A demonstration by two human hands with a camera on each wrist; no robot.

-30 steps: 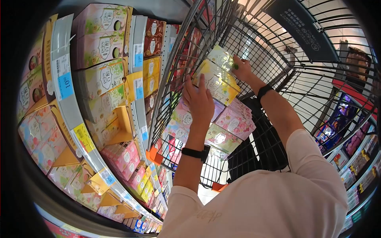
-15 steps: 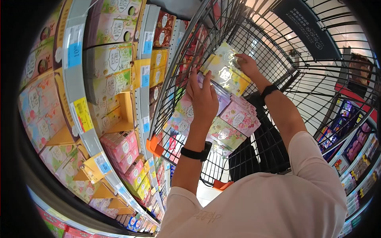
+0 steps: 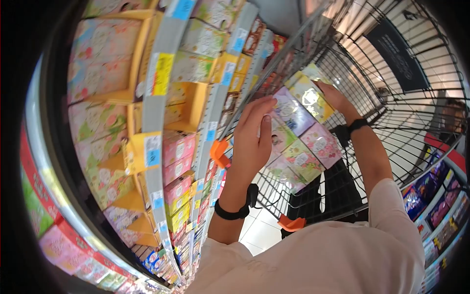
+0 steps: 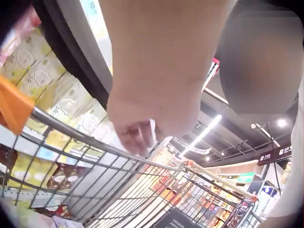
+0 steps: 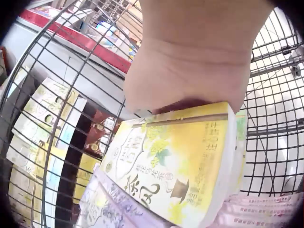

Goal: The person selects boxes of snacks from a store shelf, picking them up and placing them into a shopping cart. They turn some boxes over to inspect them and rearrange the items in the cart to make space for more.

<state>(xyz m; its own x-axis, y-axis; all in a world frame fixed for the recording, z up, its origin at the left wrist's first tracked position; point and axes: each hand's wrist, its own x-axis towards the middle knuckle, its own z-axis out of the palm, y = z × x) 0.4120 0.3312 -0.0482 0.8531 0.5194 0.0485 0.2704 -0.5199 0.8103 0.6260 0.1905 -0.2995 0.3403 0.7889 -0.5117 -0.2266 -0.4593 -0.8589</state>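
In the head view my right hand [image 3: 334, 97] lies along the far edge of a yellow snack box [image 3: 311, 99] in the shopping cart. The right wrist view shows that box [image 5: 173, 161] close up, its edge against the hand; the fingers are hidden behind it. A pale green box [image 3: 316, 72] sits beyond the yellow one. My left hand [image 3: 253, 139], fingers loosely bent, hangs near the cart's left rim, overlapping a purple box [image 3: 293, 111] there. Pink boxes [image 3: 320, 144] and floral green boxes [image 3: 298, 159] lie nearer to my body.
Shelves of similar boxes [image 3: 100, 78] with price tags [image 3: 162, 73] run along the left side of the cart. The cart's wire wall [image 3: 401, 130] surrounds the right arm, and orange corner caps [image 3: 292, 223] mark its near edge. Packaged snacks [image 3: 418, 198] line shelves at the right.
The head view has turned, so cart and shelves appear shifted right. My left hand has moved toward the cart's left rim; my right hand has come down along the yellow box's edge.
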